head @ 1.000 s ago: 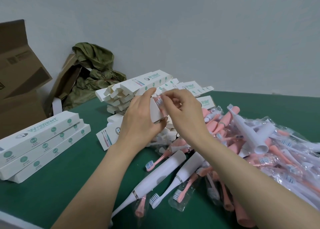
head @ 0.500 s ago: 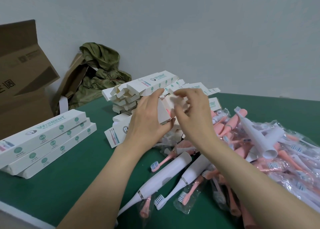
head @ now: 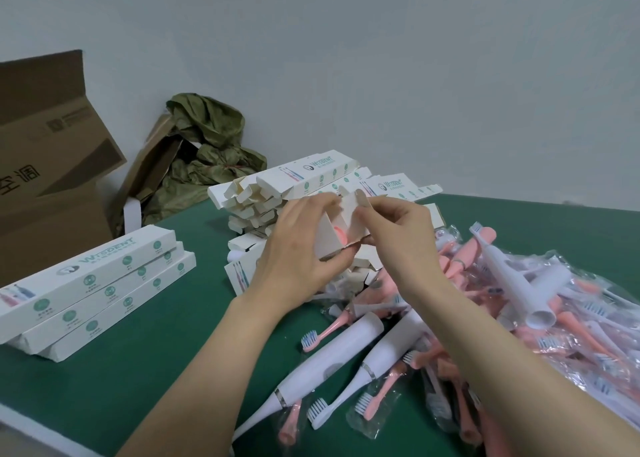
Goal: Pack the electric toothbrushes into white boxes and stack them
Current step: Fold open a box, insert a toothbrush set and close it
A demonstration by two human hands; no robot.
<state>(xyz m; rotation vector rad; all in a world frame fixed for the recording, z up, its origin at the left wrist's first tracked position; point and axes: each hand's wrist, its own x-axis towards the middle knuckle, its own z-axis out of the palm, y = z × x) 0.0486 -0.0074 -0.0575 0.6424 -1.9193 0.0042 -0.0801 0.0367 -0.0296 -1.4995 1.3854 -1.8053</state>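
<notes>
My left hand (head: pixel 298 252) grips a white box (head: pixel 329 238) held end-on in front of me, with a pink toothbrush (head: pixel 341 236) showing in its open end. My right hand (head: pixel 398 235) pinches the box's end flap (head: pixel 351 203) between thumb and forefinger. Behind the hands lies a heap of unfilled white boxes (head: pixel 294 183) with open flaps. Three shut white boxes (head: pixel 97 283) are stacked at the left. White electric toothbrushes (head: pixel 329 363) and pink brush heads in clear bags (head: pixel 519 304) are spread at the right and front.
The green table (head: pixel 138 370) reaches to a front edge at the lower left. A brown cardboard carton (head: pixel 45 165) stands at the far left. A crumpled olive-green bag (head: pixel 207 145) leans on the wall behind the heap.
The toothbrush head has gone down into the box. My right hand has moved from the brush head to the end flap and lifted it. The view has shifted a little to the left.
</notes>
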